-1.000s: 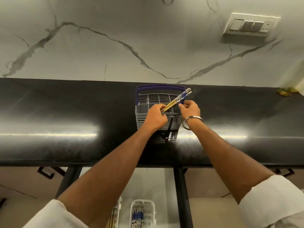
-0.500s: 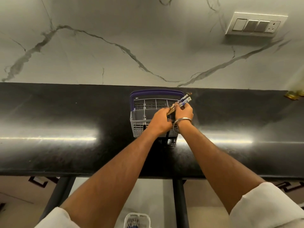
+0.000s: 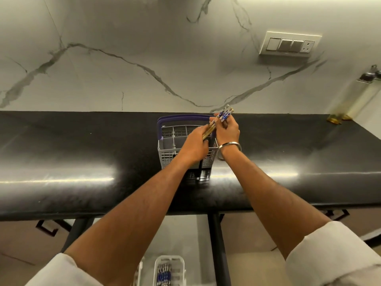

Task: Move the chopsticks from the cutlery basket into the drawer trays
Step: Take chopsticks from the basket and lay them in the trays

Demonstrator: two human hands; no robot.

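A grey cutlery basket (image 3: 171, 149) with a purple handle stands on the black counter (image 3: 82, 153). Both of my hands are over its right half, sharing a small bundle of chopsticks (image 3: 223, 116) with blue-and-white patterned tops and tan shafts. My left hand (image 3: 195, 144) grips the lower shafts; my right hand (image 3: 226, 132), with a metal bangle on the wrist, holds the upper part. The bundle slants up to the right above the basket. Below the counter, a white drawer tray (image 3: 169, 269) holds several more patterned chopsticks.
A marble backsplash rises behind the counter, with a switch plate (image 3: 289, 44) at upper right. Bottles (image 3: 354, 98) stand at the far right of the counter. A dark vertical frame post (image 3: 218, 248) runs down beside the open drawer.
The chopstick bundle has risen slightly and my right hand has shifted higher on it. The view has tilted, so the basket sits lower in frame and the drawer tray shows again.
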